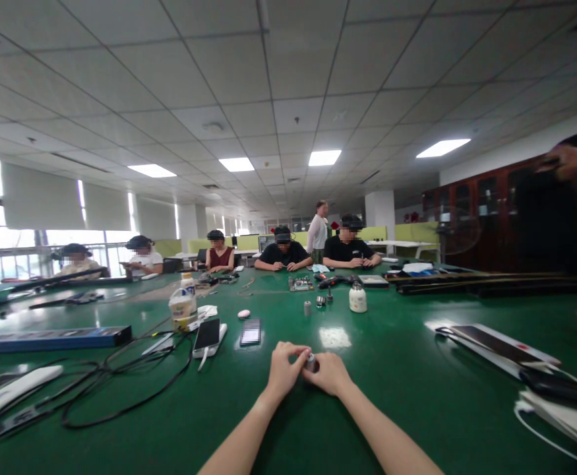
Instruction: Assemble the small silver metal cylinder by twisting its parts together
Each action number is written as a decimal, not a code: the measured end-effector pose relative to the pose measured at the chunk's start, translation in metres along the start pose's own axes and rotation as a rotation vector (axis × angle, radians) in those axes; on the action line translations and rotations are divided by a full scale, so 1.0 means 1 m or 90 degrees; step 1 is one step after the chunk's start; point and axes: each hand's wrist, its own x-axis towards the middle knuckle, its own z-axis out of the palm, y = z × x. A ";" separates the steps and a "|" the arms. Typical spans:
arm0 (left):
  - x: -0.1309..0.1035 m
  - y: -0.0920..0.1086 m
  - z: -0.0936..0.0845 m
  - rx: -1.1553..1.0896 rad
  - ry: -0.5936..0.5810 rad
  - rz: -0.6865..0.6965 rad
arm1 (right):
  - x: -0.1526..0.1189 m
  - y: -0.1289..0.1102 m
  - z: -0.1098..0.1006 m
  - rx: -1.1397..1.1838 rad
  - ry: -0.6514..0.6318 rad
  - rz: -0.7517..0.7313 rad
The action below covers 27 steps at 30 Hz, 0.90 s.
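Observation:
Near the middle of the green table, a small grey metal cylinder (pixel 310 363) stands upright between my two hands. My left hand (pixel 287 364) is closed, its thumb and fingertips pinching at the cylinder's top. On the other side my right hand (pixel 332 373) has its fingers curled around the lower body. Part of the cylinder is hidden by the fingers. Farther off, a similar grey cylinder (pixel 307 308) stands upright beside small dark metal parts (pixel 320 301) and a thin upright metal piece (pixel 330 295).
A white jar (pixel 358 298), a circuit board (pixel 301 284) and a phone (pixel 250 332) lie beyond my hands. Black cables (pixel 120 376) and a blue power strip (pixel 51 338) spread leftward. To the right are a dark-topped flat device (pixel 500 346) and a standing person (pixel 560 211). Several people sit opposite.

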 end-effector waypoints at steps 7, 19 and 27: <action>0.001 0.003 -0.003 -0.034 -0.028 -0.017 | 0.003 0.002 0.001 0.003 -0.008 0.007; 0.001 0.001 0.004 -0.034 -0.008 -0.080 | 0.002 0.001 0.000 -0.015 -0.013 -0.009; 0.005 -0.020 -0.005 0.037 0.026 -0.185 | 0.000 -0.002 -0.003 -0.020 0.045 -0.015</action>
